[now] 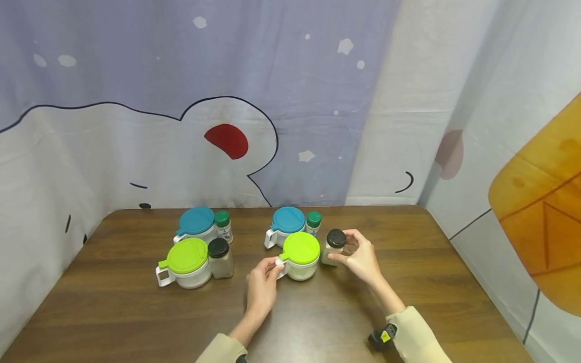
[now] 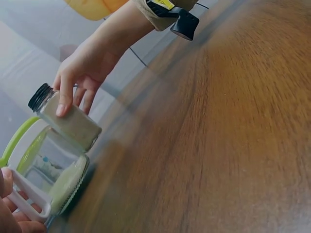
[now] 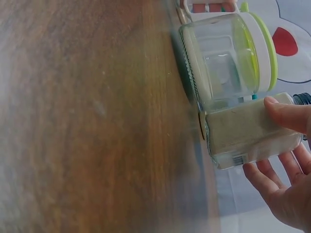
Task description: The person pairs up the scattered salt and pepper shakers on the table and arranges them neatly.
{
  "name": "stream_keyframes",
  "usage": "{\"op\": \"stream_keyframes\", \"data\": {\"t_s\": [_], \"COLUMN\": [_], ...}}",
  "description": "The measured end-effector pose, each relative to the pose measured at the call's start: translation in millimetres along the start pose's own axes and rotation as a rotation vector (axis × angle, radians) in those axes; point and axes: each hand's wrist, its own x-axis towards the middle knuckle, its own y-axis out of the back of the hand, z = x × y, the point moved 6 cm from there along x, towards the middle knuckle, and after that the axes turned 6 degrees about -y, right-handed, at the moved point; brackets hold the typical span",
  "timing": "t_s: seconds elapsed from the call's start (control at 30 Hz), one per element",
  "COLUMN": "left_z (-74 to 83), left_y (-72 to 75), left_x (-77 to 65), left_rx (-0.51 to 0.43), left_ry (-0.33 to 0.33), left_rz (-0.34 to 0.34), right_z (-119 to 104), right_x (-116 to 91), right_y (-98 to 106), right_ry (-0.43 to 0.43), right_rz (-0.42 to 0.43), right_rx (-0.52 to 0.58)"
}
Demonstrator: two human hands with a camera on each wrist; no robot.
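Observation:
In the head view my left hand grips the white handle of a clear glass jar with a lime green lid. Some white contents lie low in that jar, as the left wrist view shows. My right hand holds a square glass spice bottle between thumb and fingers. A black cap tops this bottle, and pale powder fills most of it. The bottle stands close at the right of the green-lidded jar. Behind them are a blue-lidded jar and a small green-capped shaker.
On the left of the wooden table stands a similar group: a blue-lidded jar, a green-capped shaker, a lime-lidded jar and a black-capped bottle. A printed curtain hangs behind the table's far edge.

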Motion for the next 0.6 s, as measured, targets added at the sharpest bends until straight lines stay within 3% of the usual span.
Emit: {"op": "stream_keyframes", "data": {"t_s": [0.23, 0.47, 0.6], "left_z": [-2.2, -0.6, -0.3], "left_y": [2.0, 5.4, 6.9], "left_x": [-0.6, -0.7, -1.0], "left_rx": [0.006, 0.026, 0.040], "left_ry": [-0.001, -0.004, -0.001], "left_rz": [0.004, 0.009, 0.012], "right_z": [-10.4, 19.2, 22.1], "right_x": [-5.6, 5.1, 6.1], "right_y": [-4.1, -11.8, -14.0], "right_ry": [0.028, 0.018, 0.033], "right_rz": [-0.029, -0.038, -0.044], "right_rx": [0.007, -0.006, 0.006]}}
